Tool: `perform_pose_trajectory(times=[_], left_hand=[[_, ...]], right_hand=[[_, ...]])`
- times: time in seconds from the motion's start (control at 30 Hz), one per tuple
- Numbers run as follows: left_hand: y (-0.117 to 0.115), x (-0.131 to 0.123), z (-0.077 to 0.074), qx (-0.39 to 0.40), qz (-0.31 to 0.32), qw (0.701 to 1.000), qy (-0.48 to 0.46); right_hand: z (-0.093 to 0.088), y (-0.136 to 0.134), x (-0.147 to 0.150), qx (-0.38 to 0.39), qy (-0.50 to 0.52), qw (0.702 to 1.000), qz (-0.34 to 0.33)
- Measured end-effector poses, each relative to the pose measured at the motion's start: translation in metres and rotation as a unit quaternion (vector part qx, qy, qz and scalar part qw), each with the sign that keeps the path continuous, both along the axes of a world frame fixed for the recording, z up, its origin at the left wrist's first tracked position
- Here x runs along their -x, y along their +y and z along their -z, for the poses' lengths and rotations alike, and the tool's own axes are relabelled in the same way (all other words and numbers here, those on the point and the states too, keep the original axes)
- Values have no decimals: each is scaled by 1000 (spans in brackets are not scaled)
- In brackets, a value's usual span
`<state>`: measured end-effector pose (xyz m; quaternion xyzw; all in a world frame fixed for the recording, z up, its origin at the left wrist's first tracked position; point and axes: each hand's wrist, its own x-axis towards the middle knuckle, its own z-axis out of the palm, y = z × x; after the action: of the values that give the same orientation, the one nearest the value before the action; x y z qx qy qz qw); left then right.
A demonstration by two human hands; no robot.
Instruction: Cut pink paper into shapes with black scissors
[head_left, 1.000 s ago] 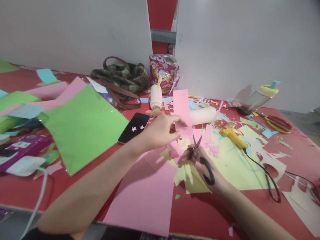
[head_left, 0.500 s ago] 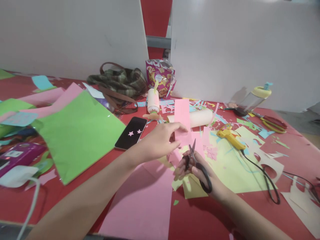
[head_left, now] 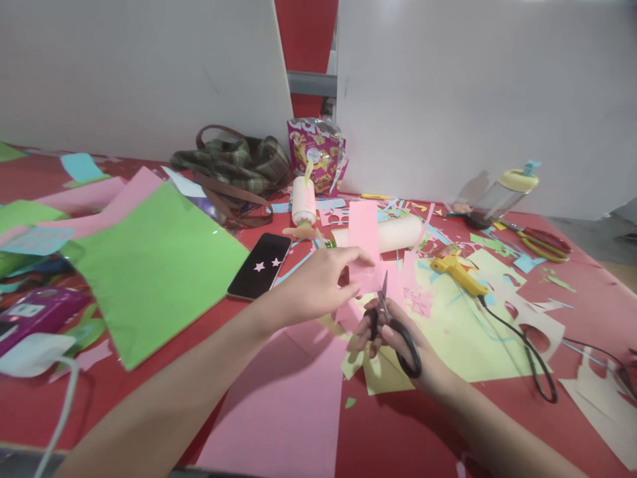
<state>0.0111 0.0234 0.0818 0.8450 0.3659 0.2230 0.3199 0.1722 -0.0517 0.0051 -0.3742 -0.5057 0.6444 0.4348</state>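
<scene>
My left hand (head_left: 323, 282) grips a pink paper strip (head_left: 363, 239) that stands up between thumb and fingers. Just right of it, my right hand (head_left: 391, 332) holds black-handled scissors (head_left: 409, 352), its fingers around the handles. The blades point up and away, close to the strip's lower edge, and look nearly closed. Beneath my hands lie a large pink sheet (head_left: 279, 405) and small yellow paper pieces (head_left: 385, 375). Further pink paper behind the scissors is partly hidden by my hands.
A phone (head_left: 259, 265) with pink stars lies left, beside a green sheet (head_left: 159, 272). A yellow glue gun (head_left: 460, 275) with a black cable rests right on yellow paper. Behind are a white roll (head_left: 401, 234), a bottle (head_left: 303, 199), a snack bag (head_left: 318, 156) and paper scraps.
The scissor blades have come closer together. My left hand keeps the strip in nearly the same place, and the view has shifted slightly.
</scene>
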Motion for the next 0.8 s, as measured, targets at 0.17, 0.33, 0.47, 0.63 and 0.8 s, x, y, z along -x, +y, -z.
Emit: perform_pose_trajectory(times=[0.17, 0.33, 0.47, 0.63, 0.8], left_hand=[[0, 0, 0, -3, -3, 1000, 0], [0, -1, 1, -6, -6, 1000, 3], [0, -1, 1, -10, -7, 1000, 3], [0, -1, 0, -6, -2, 1000, 6], [1, 0, 2, -1, 0, 1000, 1]], right_hand=[[0, 0, 0, -4, -1, 1000, 0], [-3, 0, 0, -5, 1, 1000, -3], [-4, -1, 0, -5, -2, 1000, -4], [-3, -1, -1, -3, -2, 1000, -6], [-3, 0, 0, -2, 3, 1000, -2]])
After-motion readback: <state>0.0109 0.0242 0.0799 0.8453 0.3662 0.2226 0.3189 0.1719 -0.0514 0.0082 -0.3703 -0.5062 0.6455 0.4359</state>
